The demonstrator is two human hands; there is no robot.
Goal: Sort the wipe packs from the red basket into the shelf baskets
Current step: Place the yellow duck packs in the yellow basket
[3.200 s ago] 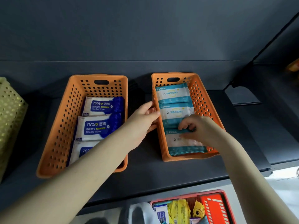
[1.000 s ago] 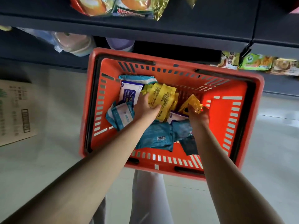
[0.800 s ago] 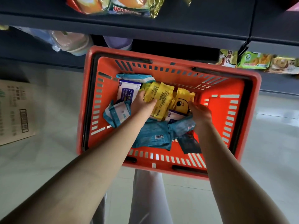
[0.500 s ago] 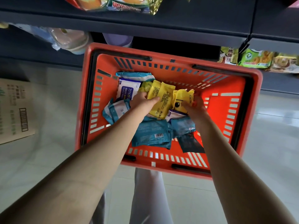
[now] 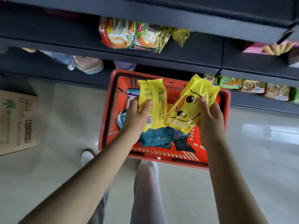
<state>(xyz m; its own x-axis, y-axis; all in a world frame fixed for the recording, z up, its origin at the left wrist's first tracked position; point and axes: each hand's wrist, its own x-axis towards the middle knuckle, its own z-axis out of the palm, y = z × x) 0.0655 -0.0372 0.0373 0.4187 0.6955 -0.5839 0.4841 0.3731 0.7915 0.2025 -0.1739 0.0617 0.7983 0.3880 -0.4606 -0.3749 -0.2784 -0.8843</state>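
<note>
- Head view looks down on pale floor (image 5: 258, 159), open to the left and right of the red basket (image 5: 105, 120). The basket's far rim sits tight under the dark shelf edge (image 5: 161, 59).
- The basket stands on the floor just ahead of the person's trouser leg (image 5: 147, 191), with its top open.
- Cardboard box (image 5: 14, 120) lies on the floor well left of the basket.
- Snack bags (image 5: 132, 36) crowd the shelf above the basket, and smaller packets (image 5: 252, 86) line the lower shelf to the right.
- Duck-face yellow pack (image 5: 191, 107) is held over the basket's right half, its long axis tilted with the top end toward the upper right. The right hand (image 5: 210, 120) grips its right edge, thumb on the front.
- Plain yellow pack (image 5: 155, 97), printed back up, is held over the basket's middle, its long axis pointing nearly straight away from the person. The left hand (image 5: 137, 117) grips its left edge, thumb across the front.
- Teal pack (image 5: 153, 138) lies in the basket beneath both, and a white-and-blue pack (image 5: 131, 97) lies at the far left.
</note>
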